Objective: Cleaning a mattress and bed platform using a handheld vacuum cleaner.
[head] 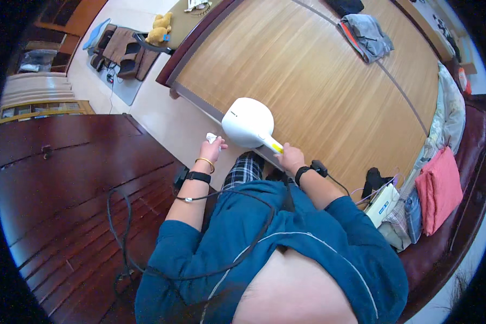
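Note:
My right hand (pixel 292 158) grips the handle of a white handheld appliance (pixel 249 121) that looks like a bed vacuum. Its broad rounded body points away from me over the near edge of the bed, and a yellow label (pixel 277 148) is on the handle. Whether its underside touches the bed is hidden. A crumpled white tissue (pixel 211 137) is pinched in my left hand (pixel 210 150), just left of the appliance and apart from it. Under both hands lies the side of a bed covered with a bamboo-like mat (pixel 308 77).
A dark red wooden cabinet (pixel 73 162) stands close on my left. Black cables (pixel 123 227) loop across my lap. Folded grey clothing (pixel 366 36) lies on the mat; a pink folded towel (pixel 439 190), a box (pixel 382 204) and black socks (pixel 373 180) are at right. A brown massager-like device (pixel 125 52) sits beyond the bed.

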`<act>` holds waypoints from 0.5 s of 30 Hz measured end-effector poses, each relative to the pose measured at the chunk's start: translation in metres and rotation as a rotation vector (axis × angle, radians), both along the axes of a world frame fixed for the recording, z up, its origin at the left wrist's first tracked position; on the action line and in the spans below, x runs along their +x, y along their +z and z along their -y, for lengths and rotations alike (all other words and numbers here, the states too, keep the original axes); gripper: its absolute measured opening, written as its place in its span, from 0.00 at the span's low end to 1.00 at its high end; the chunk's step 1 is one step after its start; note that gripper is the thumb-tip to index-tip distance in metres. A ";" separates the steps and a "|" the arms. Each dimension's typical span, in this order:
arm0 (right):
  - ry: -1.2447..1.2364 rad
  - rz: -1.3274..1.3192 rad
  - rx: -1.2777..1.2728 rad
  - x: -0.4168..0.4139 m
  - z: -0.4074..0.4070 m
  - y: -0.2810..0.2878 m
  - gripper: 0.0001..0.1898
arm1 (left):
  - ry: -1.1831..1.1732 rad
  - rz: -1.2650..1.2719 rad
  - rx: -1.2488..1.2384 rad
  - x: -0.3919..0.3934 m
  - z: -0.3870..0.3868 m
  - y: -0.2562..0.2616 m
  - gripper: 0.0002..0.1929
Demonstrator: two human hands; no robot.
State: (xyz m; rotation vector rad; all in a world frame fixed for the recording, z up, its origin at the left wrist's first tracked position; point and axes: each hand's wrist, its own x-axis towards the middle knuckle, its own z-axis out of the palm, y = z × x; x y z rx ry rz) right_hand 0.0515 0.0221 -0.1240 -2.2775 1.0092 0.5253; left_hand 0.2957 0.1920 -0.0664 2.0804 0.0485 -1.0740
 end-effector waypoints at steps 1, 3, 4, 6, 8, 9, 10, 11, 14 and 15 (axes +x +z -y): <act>-0.019 0.013 -0.008 0.002 -0.001 0.001 0.23 | -0.041 0.016 -0.004 -0.001 0.003 0.004 0.14; -0.061 0.024 -0.003 -0.002 0.001 0.000 0.23 | -0.027 0.018 -0.040 -0.006 0.007 0.013 0.14; -0.060 0.034 -0.004 -0.007 0.003 -0.003 0.23 | -0.010 0.009 -0.069 -0.008 0.010 0.018 0.14; -0.064 0.038 -0.001 -0.016 0.007 -0.008 0.24 | -0.039 0.036 -0.066 -0.008 0.014 0.028 0.14; -0.095 0.036 0.000 -0.028 0.008 -0.005 0.23 | -0.095 0.063 -0.026 -0.002 0.006 0.027 0.14; -0.103 0.038 0.002 -0.031 0.009 -0.001 0.23 | -0.113 0.063 -0.029 0.001 0.005 0.029 0.14; -0.120 0.038 0.000 -0.038 0.009 0.003 0.23 | -0.097 0.055 -0.032 0.002 0.004 0.030 0.14; -0.125 0.019 0.005 -0.050 0.007 0.006 0.22 | -0.080 0.046 -0.035 0.004 0.002 0.031 0.14; -0.156 0.018 0.000 -0.087 0.004 0.009 0.21 | -0.089 0.065 -0.073 0.009 0.011 0.046 0.14; -0.169 0.032 -0.005 -0.100 0.003 0.010 0.21 | -0.072 0.076 -0.085 0.010 0.015 0.058 0.15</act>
